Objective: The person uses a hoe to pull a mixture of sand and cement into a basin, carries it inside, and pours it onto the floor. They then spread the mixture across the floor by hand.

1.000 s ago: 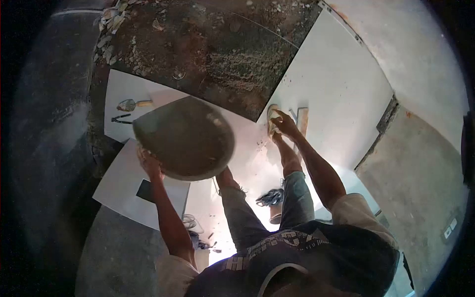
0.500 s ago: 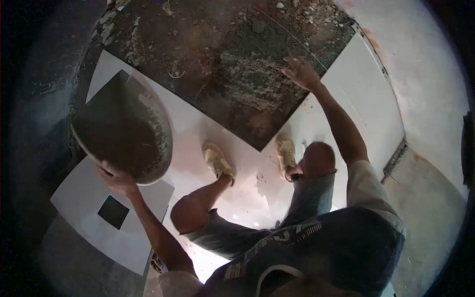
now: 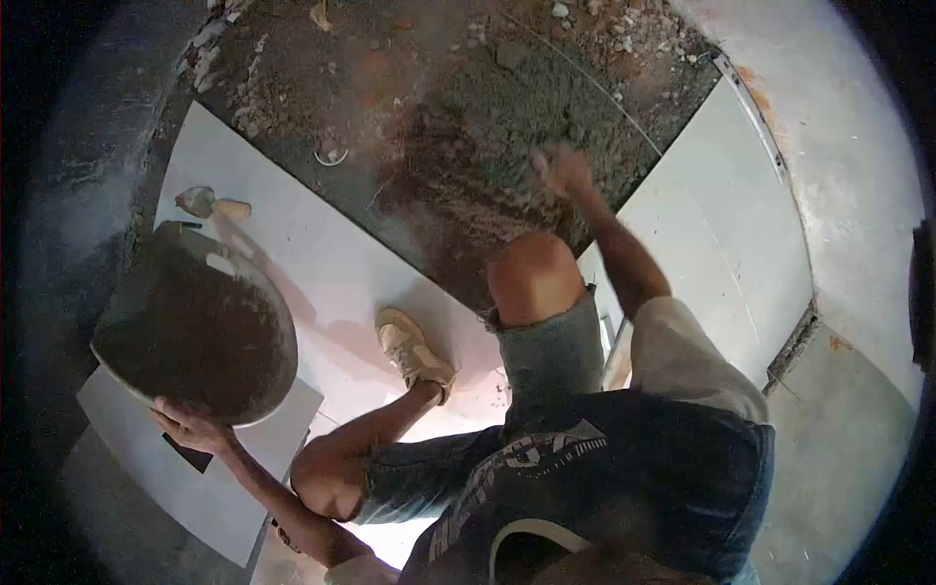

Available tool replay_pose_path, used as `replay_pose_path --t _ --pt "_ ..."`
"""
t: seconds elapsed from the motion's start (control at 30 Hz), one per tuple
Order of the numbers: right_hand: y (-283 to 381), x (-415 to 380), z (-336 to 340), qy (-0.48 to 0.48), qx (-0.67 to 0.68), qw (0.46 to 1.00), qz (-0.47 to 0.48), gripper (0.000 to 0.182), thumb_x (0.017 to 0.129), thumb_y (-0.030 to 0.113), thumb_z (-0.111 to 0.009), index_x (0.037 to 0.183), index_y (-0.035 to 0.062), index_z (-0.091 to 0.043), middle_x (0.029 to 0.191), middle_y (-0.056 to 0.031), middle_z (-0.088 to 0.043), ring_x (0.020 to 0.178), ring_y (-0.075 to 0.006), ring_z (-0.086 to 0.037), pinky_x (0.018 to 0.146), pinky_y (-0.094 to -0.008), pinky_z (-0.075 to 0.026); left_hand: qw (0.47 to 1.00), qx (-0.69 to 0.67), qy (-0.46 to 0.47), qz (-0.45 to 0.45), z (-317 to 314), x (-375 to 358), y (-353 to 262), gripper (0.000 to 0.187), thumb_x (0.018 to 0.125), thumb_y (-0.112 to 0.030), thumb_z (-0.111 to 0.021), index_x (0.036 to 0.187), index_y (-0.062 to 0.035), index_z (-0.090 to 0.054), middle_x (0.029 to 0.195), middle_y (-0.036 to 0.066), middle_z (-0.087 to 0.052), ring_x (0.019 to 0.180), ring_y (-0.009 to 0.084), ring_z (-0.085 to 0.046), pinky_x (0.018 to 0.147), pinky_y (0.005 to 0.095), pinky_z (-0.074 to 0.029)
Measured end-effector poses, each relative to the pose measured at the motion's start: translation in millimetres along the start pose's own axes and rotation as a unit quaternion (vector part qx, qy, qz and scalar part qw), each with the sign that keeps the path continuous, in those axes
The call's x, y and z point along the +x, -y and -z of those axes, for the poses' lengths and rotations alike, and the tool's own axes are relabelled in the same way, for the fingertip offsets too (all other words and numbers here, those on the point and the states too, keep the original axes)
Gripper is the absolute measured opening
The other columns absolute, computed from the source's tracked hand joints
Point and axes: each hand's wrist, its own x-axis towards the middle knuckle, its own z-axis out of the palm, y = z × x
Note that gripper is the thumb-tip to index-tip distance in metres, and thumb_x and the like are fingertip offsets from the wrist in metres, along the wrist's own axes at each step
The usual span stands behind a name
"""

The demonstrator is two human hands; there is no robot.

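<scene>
My left hand [image 3: 190,426] is closed on the near rim of a wide basin [image 3: 292,336] with grey mortar [image 3: 200,331] in it. The basin lies over the white tiles at the left. Just beyond its far rim, a trowel [image 3: 200,202] with a light wooden handle rests on a tile. Over the rough patch of damp grey mortar [image 3: 517,107], my right hand [image 3: 567,175] is stretched out, slightly blurred, with its fingers apart and nothing visible in them.
Large white tiles [image 3: 721,214] border the dirt bed on the right, and another tile [image 3: 322,229] on the left. A thin string [image 3: 604,88] crosses the bed. Loose stones [image 3: 643,29] lie at the far side. A tile with a dark square cutout [image 3: 185,453] is below the basin.
The basin has moved down and left with my left hand, uncovering the trowel. My right hand has shifted slightly left and nearer. My right knee has come forward over the bed's edge.
</scene>
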Motion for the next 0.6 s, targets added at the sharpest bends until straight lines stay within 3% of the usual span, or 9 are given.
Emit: replay_pose_path --t 0.03,0.13,0.23,0.27,0.33,0.47,0.5,0.53,0.6 --pt "-10.7 7.1 -39.3 -0.067 -0.053 0.996 0.02 0.057 0.096 0.049 -0.053 0.143 0.0171 -0.046 0.153 -0.0198 -0.036 0.139 -0.0484 -0.033 0.104 -0.0649 -0.038 1.0 -0.026 0.001 0.002 1.4 -2.8 -1.4 0.076 0.101 -0.054 -0.042 0.146 0.0072 -0.037 0.145 0.028 -0.044 0.129 0.037 -0.049 0.103 0.0447 -0.044" --pt "18.4 -50.1 -43.7 -0.075 0.044 0.996 -0.015 0.057 0.095 0.046 -0.057 0.14 0.0127 -0.047 0.15 -0.0207 -0.039 0.132 -0.0517 -0.039 0.102 -0.0629 -0.039 1.0 -0.002 -0.014 -0.015 16.0 -10.3 15.2 0.077 0.101 -0.055 -0.041 0.147 0.0068 -0.037 0.147 0.027 -0.042 0.131 0.0376 -0.047 0.106 0.0455 -0.043" --pt "2.0 -64.2 -81.8 -0.11 -0.051 0.987 0.105 0.051 0.097 0.041 -0.05 0.14 0.0136 -0.051 0.14 -0.0149 -0.048 0.131 -0.0405 -0.04 0.107 -0.0567 -0.036 1.0 0.007 -0.021 0.011 19.4 -19.7 -5.7 0.075 0.102 -0.052 -0.041 0.147 0.0071 -0.037 0.148 0.027 -0.041 0.132 0.0384 -0.046 0.108 0.0457 -0.041" --pt "-25.3 -51.1 -144.6 -0.112 0.112 0.967 0.199 0.05 0.096 0.038 -0.051 0.14 0.0137 -0.051 0.14 -0.0148 -0.048 0.131 -0.0402 -0.04 0.107 -0.0564 -0.037 0.999 0.007 -0.021 0.032 23.6 -26.1 -12.3 0.074 0.102 -0.051 -0.042 0.147 0.0072 -0.036 0.148 0.027 -0.04 0.132 0.0387 -0.046 0.108 0.0457 -0.04" --pt "-47.1 -42.6 -199.6 -0.093 0.208 0.924 0.307 0.049 0.095 0.034 -0.052 0.14 0.0151 -0.051 0.143 -0.0138 -0.045 0.133 -0.0393 -0.038 0.108 -0.0558 -0.035 1.0 0.019 -0.002 -0.013 35.8 -31.4 -4.3 0.072 0.103 -0.05 -0.041 0.146 0.0073 -0.037 0.148 0.027 -0.04 0.132 0.0392 -0.045 0.108 0.0452 -0.04" --pt "-44.0 -51.2 -195.7 -0.04 -0.06 0.925 0.372 0.052 0.093 0.03 -0.054 0.144 0.0206 -0.047 0.152 -0.0102 -0.039 0.141 -0.0371 -0.031 0.116 -0.055 -0.027 0.995 0.088 -0.016 -0.035 60.0 -43.0 11.2 0.069 0.104 -0.047 -0.04 0.145 0.0078 -0.039 0.148 0.027 -0.041 0.132 0.0394 -0.045 0.108 0.0444 -0.04" --pt "-49.3 -50.1 -184.9 -0.072 -0.242 0.879 0.404 0.051 0.092 0.029 -0.055 0.142 0.0219 -0.049 0.154 -0.0082 -0.037 0.141 -0.0363 -0.032 0.116 -0.0545 -0.027 0.993 0.101 -0.01 -0.052 65.8 -46.0 11.3 0.068 0.104 -0.047 -0.039 0.144 0.0081 -0.04 0.146 0.027 -0.042 0.132 0.0395 -0.046 0.107 0.0446 -0.041" --pt "-54.9 -49.1 -174.5 -0.118 -0.405 0.796 0.434 0.05 0.092 0.029 -0.057 0.141 0.0233 -0.051 0.156 -0.0062 -0.035 0.141 -0.0355 -0.033 0.116 -0.054 -0.028 0.991 0.114 -0.003 -0.067 71.8 -49.8 10.7 0.068 0.104 -0.047 -0.039 0.144 0.0083 -0.041 0.145 0.028 -0.043 0.132 0.0396 -0.046 0.107 0.0449 -0.041" --pt "-64.6 -34.4 -93.5 -0.123 -0.511 0.718 0.456 0.047 0.091 0.025 -0.059 0.137 0.0271 -0.055 0.158 -0.0029 -0.032 0.14 -0.0351 -0.035 0.114 -0.0544 -0.031 0.99 0.127 -0.016 -0.064 86.7 -51.8 31.1 0.065 0.105 -0.044 -0.039 0.142 0.0095 -0.043 0.14 0.029 -0.048 0.129 0.0391 -0.048 0.102 0.0466 -0.044"
